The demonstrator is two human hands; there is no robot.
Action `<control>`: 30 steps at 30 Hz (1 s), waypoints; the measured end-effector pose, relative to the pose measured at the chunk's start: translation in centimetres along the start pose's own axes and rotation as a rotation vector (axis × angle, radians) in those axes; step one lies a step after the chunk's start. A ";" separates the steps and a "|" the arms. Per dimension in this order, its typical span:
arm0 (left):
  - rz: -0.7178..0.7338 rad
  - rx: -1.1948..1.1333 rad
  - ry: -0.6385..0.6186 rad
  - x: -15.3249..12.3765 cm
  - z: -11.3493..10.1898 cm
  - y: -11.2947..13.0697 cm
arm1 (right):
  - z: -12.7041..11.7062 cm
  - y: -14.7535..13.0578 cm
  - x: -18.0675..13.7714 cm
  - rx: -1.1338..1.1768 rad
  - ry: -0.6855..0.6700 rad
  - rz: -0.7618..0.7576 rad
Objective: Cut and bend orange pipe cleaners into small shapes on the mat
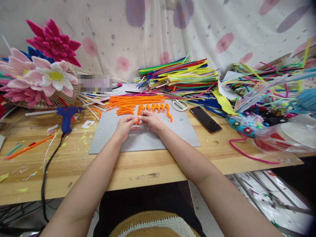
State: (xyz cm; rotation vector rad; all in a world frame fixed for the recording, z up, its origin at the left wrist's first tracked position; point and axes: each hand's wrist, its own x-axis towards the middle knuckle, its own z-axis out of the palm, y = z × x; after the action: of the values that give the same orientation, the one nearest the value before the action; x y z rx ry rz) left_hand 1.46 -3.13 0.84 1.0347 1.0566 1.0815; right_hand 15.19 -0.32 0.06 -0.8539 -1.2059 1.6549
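Both my hands meet over a grey cutting mat [177, 131] on the wooden table. My left hand [125, 126] and my right hand [150, 120] are closed in a pinch on one orange pipe cleaner [138, 113], which stands between the fingertips. Just beyond them lies a row of bent orange pipe cleaner pieces [158, 107]. Behind that row is a loose heap of straight orange pipe cleaners [133, 100].
A blue glue gun [67, 117] with a black cord lies left of the mat. Scissors [180, 104] and a black phone [205, 119] lie to the right. Stacks of coloured pipe cleaners [177, 75] fill the back; felt flowers [41, 74] stand at far left.
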 end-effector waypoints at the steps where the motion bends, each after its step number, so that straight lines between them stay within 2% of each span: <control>1: -0.073 -0.078 -0.028 -0.1 0.0 0.3 | 0.0 0.0 -0.1 0.048 -0.043 0.025; 5: -0.320 -0.269 -0.073 -0.4 0.2 0.9 | 0.0 0.0 -0.3 0.186 -0.141 0.103; 8: -0.319 -0.275 -0.073 -0.3 0.2 0.9 | -0.2 0.2 -0.2 0.212 -0.101 0.091; 11: -0.243 -0.207 -0.045 -0.1 0.0 0.6 | -0.2 0.4 0.1 0.154 -0.066 0.057; 13: -0.141 -0.072 0.014 0.0 -0.1 0.2 | -0.1 0.6 0.2 0.074 -0.047 0.023; 15: 0.040 0.201 0.120 0.1 -0.1 -0.2 | 0.2 0.6 0.3 -0.030 0.006 -0.015; 18: 0.308 0.786 0.294 0.0 0.0 -0.4 | 0.5 0.8 0.5 -0.236 0.151 -0.048; 21: 0.395 1.136 0.345 -0.1 0.2 -0.4 | 0.4 1.1 0.9 -0.414 0.267 -0.033; 24: 0.420 1.188 0.344 0.0 0.3 -0.5 | 0.0 1.4 1.4 -0.507 0.324 -0.009; 30: 0.427 1.056 0.319 0.1 0.3 -0.7 | -0.3 1.5 1.7 -0.601 0.344 0.016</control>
State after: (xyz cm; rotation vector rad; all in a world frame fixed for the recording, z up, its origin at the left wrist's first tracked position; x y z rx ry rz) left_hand 1.84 -3.13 0.20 2.0358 1.7955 1.0257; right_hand 14.45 1.13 -1.47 -1.4502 -1.4624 1.0917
